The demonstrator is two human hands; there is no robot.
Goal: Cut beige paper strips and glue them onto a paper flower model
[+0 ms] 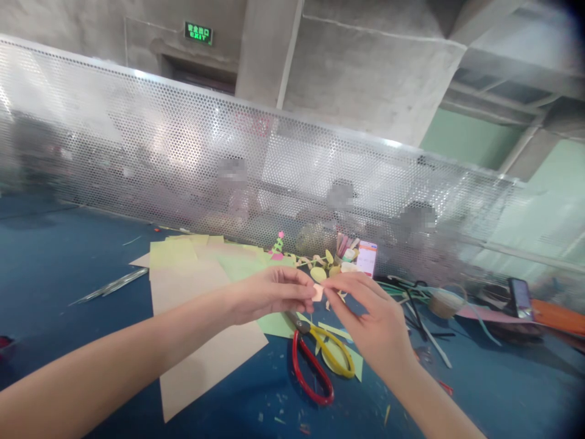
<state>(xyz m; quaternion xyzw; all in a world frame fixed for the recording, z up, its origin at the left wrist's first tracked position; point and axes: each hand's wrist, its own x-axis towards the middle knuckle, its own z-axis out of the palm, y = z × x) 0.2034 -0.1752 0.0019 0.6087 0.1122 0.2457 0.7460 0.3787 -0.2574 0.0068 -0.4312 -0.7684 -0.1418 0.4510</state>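
Observation:
A small pale pinkish piece of paper (317,292) is held up above the table between my two hands. My left hand (278,291) pinches it from the left between thumb and fingers. From the right, my right hand (365,305) has its thumb and index fingertips closed at the paper's edge. Below the hands lie scissors with one red and one yellow handle (315,372), their blades partly hidden under my left hand. Cream paper sheets (196,347) and light green sheets (278,323) spread beneath my left forearm and hand.
Behind the hands stand a small pink-and-green paper tree (277,245) and a phone (367,258) leaning by a cup of tools. Metal tools (114,285) lie left. A basket (446,302), dark strips and another phone (521,297) are right. A perforated metal screen (183,152) borders the blue table (256,396).

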